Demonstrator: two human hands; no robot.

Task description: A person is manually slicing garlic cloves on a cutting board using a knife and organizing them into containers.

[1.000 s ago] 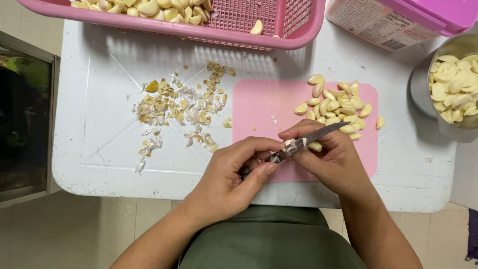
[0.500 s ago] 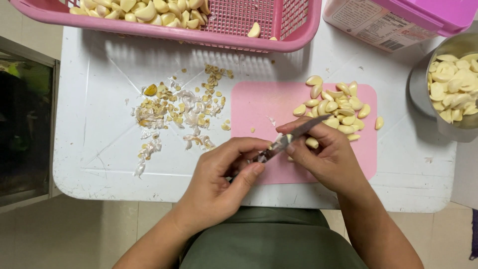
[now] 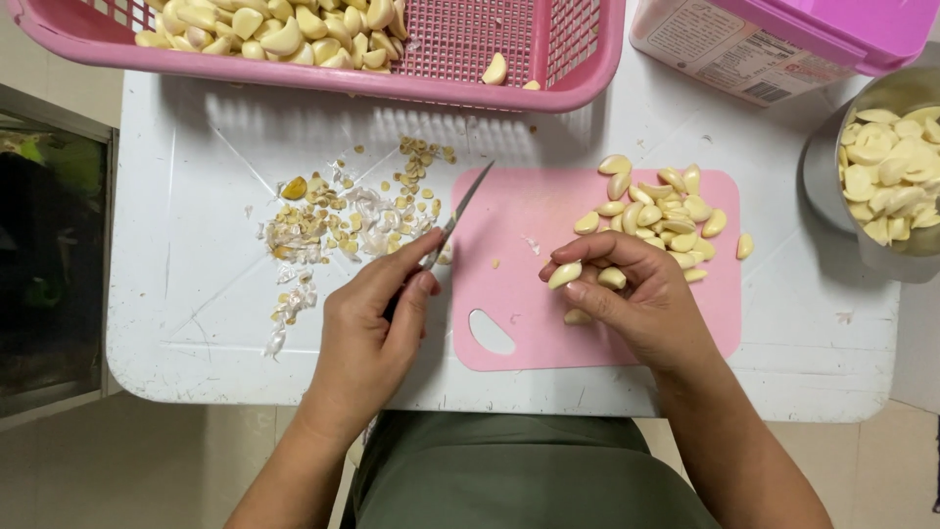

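Left hand [image 3: 367,328] clamped on small knife [image 3: 452,218], blade tip up over left edge of pink cutting board [image 3: 509,284]; right hand [image 3: 632,299] pinching peeled garlic clove [image 3: 565,274] between fingertips, above board; pile of peeled cloves [image 3: 661,216] just beyond; skins and trimmings [image 3: 343,220] left of board on white table [image 3: 196,294]; pink basket [image 3: 460,83] at far edge; metal pot [image 3: 832,196] at right.

A white worktop [image 3: 196,323], scratched and evenly lit, stands over a pale tiled floor [image 3: 147,470]. Beyond its left edge sits a dark glass-fronted cabinet [image 3: 49,274].
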